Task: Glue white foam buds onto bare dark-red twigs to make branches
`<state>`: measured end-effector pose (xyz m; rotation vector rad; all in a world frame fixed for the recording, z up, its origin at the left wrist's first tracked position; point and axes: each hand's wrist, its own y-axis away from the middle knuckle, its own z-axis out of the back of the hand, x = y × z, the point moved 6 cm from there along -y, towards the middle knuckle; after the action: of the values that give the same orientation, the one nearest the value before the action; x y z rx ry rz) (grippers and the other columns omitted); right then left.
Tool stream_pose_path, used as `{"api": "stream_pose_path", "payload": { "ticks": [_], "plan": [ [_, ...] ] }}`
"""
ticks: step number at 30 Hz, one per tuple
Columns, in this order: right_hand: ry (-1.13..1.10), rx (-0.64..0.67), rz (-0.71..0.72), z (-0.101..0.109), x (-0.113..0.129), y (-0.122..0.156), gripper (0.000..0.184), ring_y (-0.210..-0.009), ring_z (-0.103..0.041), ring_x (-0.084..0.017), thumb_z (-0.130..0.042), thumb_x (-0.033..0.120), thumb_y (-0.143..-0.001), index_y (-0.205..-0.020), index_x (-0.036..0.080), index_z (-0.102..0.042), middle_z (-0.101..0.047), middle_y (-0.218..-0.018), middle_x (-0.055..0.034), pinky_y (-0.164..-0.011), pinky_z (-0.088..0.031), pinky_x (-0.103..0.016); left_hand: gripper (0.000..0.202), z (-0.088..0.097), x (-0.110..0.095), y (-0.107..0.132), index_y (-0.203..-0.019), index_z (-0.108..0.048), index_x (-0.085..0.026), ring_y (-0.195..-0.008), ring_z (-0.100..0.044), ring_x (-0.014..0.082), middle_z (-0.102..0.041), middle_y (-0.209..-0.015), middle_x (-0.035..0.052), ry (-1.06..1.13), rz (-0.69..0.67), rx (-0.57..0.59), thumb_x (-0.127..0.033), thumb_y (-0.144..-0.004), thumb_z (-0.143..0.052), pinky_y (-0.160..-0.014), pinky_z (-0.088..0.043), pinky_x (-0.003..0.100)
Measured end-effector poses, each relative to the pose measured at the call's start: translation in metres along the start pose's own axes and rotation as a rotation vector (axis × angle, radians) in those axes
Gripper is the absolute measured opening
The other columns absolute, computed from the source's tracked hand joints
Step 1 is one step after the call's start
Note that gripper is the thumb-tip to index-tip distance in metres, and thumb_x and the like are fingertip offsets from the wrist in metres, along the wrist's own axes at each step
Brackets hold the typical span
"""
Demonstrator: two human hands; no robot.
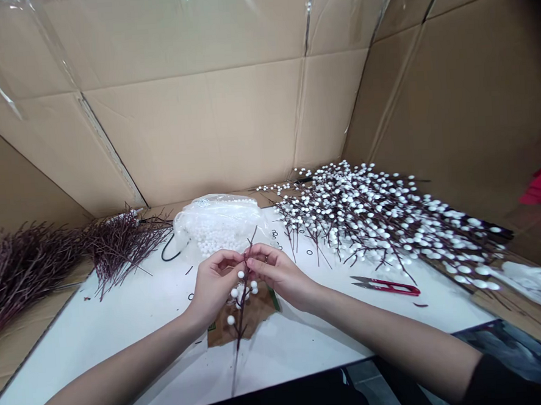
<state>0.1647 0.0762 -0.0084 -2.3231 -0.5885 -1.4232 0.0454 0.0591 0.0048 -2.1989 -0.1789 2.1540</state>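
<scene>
My left hand (pixel 215 282) and my right hand (pixel 277 272) meet over the middle of the white table (pixel 122 321), both pinched on one dark red twig branch (pixel 240 311). The branch stands nearly upright between them and carries a few white foam beads below my fingers; its tip pokes up above them. A clear plastic bag of white beads (pixel 219 224) lies just behind my hands.
Bare dark red twigs (pixel 49 259) are heaped at the left. A big pile of beaded branches (pixel 391 219) fills the right. Red-handled snips (pixel 388 286) lie right of my right hand. A cardboard scrap (pixel 254 316) sits under the branch. Cardboard walls (pixel 210 120) enclose the table.
</scene>
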Motion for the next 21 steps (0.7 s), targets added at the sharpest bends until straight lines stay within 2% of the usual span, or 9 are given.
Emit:
{"api": "stream_pose_path", "payload": {
  "ticks": [6, 10, 13, 17, 19, 21],
  "plan": [
    [0.023, -0.039, 0.008, 0.002, 0.003, 0.0, 0.019, -0.06, -0.051, -0.01, -0.071, 0.032, -0.073, -0.079, 0.018, -0.06, -0.057, -0.069, 0.0024, -0.058, -0.035, -0.023, 0.014, 0.0, -0.001, -0.001, -0.073, -0.061, -0.016, -0.061, -0.057, 0.0099, -0.063, -0.067, -0.0019, -0.088, -0.033, 0.012, -0.027, -0.071, -0.069, -0.058, -0.045, 0.021],
    [0.121, -0.037, 0.035, 0.005, 0.006, 0.0, 0.02, -0.058, -0.047, -0.01, -0.067, 0.035, -0.077, -0.075, 0.016, -0.059, -0.053, -0.063, 0.0032, -0.056, -0.031, -0.023, 0.012, 0.007, 0.0, -0.012, -0.076, -0.06, -0.017, -0.061, -0.056, 0.0118, -0.062, -0.069, -0.0005, -0.28, -0.101, 0.044, -0.028, -0.075, -0.064, -0.057, -0.044, 0.023],
    [0.185, -0.008, 0.047, 0.004, 0.007, 0.0, 0.022, -0.057, -0.045, -0.009, -0.061, 0.037, -0.081, -0.075, 0.016, -0.057, -0.053, -0.061, 0.0033, -0.055, -0.03, -0.023, 0.008, 0.013, -0.009, -0.023, -0.08, -0.063, -0.017, -0.073, -0.059, 0.0159, -0.065, -0.08, 0.003, -0.581, -0.318, 0.105, -0.024, -0.079, -0.058, -0.065, -0.046, 0.027],
    [0.163, 0.051, 0.016, -0.001, 0.006, 0.001, 0.025, -0.06, -0.055, -0.011, -0.057, 0.041, -0.084, -0.077, 0.017, -0.053, -0.058, -0.071, 0.0016, -0.057, -0.035, -0.024, 0.018, 0.023, -0.017, -0.035, -0.089, -0.065, -0.019, -0.087, -0.056, 0.0206, -0.066, -0.089, 0.0065, -1.121, -0.642, 0.129, -0.02, -0.087, -0.047, -0.078, -0.044, 0.035],
    [0.144, 0.069, 0.004, -0.004, 0.006, 0.002, 0.025, -0.06, -0.059, -0.012, -0.055, 0.042, -0.085, -0.078, 0.018, -0.051, -0.059, -0.073, 0.0016, -0.056, -0.035, -0.024, 0.024, 0.03, -0.012, -0.042, -0.091, -0.065, -0.018, -0.091, -0.054, 0.0228, -0.066, -0.091, 0.0086, -1.347, -0.666, 0.134, -0.019, -0.09, -0.041, -0.081, -0.042, 0.037],
    [0.131, 0.061, 0.003, -0.004, 0.007, 0.001, 0.025, -0.06, -0.061, -0.012, -0.055, 0.042, -0.085, -0.079, 0.018, -0.05, -0.059, -0.074, 0.0016, -0.055, -0.035, -0.024, 0.025, 0.037, -0.004, -0.049, -0.09, -0.066, -0.017, -0.092, -0.054, 0.0247, -0.066, -0.091, 0.0103, -1.467, -0.629, 0.146, -0.019, -0.09, -0.04, -0.08, -0.041, 0.038]
  ]
}}
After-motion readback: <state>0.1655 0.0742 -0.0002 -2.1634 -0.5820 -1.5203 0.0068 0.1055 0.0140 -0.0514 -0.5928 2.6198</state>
